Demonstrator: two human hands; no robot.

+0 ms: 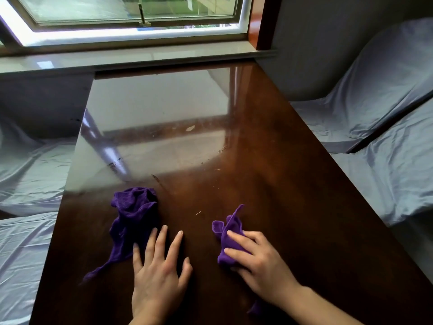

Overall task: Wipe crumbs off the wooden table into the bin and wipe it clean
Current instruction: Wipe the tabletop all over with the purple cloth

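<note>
**A:** Wiping comes next, I'd say. The right hand (260, 263) has its fingers curled over a bunched purple cloth (230, 242) near the middle of the table (269, 165), pinning it to the wood. The left hand (159, 268) lies flat, fingers spread, holding nothing; two fingertips just overlap the edge of a second cloth (131, 221) crumpled on its left.

**B:** So how should the stroke go?

**A:** Keep the cloth flattened under the palm, not balled up, so its edge pushes crumbs along instead of riding over them. Start far, by the window (131, 17), and draw everything toward one edge in overlapping passes. The left hand could cup at that edge to catch what comes off.

**B:** And the bin?

**A:** Not in view, so I cannot tell which edge suits it best (worth settling before the first sweep).

**B:** What is there to clear?

**A:** One pale flake (190, 128) sits far out, in the glare. A thin sliver (198, 212) lies between the two cloths. A few small dark smears show along the left and middle, but reflection makes them hard to count, perhaps three or four.

**B:** Count the rest.

**A:** Two hands, two purple cloths, one table, one window. Pale sheets (386, 141) drape the furniture on both sides; crumbs swept carelessly off either long edge would likely land on them.
</note>
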